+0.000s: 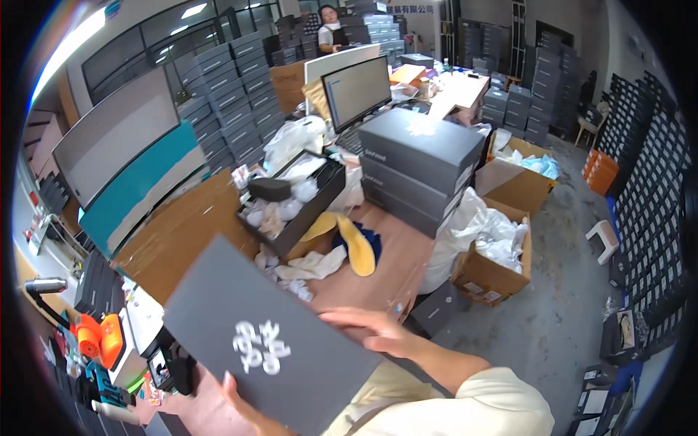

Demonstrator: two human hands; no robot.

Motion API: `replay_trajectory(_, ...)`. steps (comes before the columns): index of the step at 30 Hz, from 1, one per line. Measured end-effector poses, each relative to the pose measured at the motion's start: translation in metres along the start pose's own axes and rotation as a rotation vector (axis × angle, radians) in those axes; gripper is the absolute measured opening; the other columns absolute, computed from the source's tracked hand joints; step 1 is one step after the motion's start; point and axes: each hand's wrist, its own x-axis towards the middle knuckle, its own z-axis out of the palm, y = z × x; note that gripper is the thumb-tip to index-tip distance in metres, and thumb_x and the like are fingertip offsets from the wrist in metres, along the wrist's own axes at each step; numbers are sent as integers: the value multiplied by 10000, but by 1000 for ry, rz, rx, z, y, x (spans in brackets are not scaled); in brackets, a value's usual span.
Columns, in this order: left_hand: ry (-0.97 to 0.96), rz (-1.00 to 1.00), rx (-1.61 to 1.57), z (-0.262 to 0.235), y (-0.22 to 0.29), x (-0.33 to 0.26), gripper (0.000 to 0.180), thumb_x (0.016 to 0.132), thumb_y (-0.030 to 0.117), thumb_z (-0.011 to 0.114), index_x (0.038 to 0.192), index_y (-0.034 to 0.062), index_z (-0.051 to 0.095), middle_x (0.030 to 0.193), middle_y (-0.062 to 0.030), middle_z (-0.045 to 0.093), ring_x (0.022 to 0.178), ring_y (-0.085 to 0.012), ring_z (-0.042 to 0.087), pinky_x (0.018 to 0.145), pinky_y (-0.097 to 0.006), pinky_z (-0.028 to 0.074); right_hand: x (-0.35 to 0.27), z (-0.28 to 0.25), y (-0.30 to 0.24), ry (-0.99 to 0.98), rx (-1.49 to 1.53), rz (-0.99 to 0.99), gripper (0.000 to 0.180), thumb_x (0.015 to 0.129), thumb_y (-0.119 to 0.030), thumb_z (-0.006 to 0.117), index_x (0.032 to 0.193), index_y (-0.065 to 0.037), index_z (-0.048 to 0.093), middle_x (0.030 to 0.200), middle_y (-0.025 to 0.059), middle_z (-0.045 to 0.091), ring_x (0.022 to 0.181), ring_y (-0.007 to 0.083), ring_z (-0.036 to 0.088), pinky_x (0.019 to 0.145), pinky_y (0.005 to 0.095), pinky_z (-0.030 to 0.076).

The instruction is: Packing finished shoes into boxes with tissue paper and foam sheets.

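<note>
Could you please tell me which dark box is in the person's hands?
The tilted front box: left hand at its lower-left edge, right hand at its upper-right edge. Neither touches the stacked boxes behind.

I am wearing a loose, pale cream top (451, 414), its right sleeve (505, 396) looking plain and soft, creasing lightly and ending near the elbow. Next to it, a yellowish-beige garment (396, 384) is showing at my waist, its exact kind staying unclear. My right forearm (447, 365), right hand (378, 330) and left hand (251, 408) are going bare.
</note>
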Motion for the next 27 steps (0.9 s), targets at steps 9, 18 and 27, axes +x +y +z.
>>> replay_trajectory(9, -572, 120, 268, 365, -155, 99, 920, 818, 442, 630, 1452, 1, 129, 1465, -184, 223, 1312, -269, 290, 1068, -340, 236, 44, -279, -170, 1066, -397, -433, 300, 807, -167, 554, 1013, 24, 658, 942, 70, 642, 874, 139, 568, 789, 241, 425)
replay_trajectory(18, -1263, -65, 784, 334, -261, 128, 739, 926, 388, 510, 1436, -17, 161, 1530, -135, 57, 1410, -222, 72, 1136, -327, 91, 52, -488, -131, 1050, -824, -88, 377, 796, -360, 596, 1008, -69, 711, 1090, 65, 643, 1042, 179, 543, 935, 301, 384)
replay_trajectory(27, -585, 926, 1341, 5, -89, 48, 448, 775, 86, 649, 1199, 12, 524, 1312, -224, 437, 1227, -392, 422, 1004, -486, 348, -49, -315, -8, 1427, -967, -813, 252, 910, -124, 486, 1076, 14, 615, 1023, 142, 645, 941, 251, 611, 823, 350, 484)
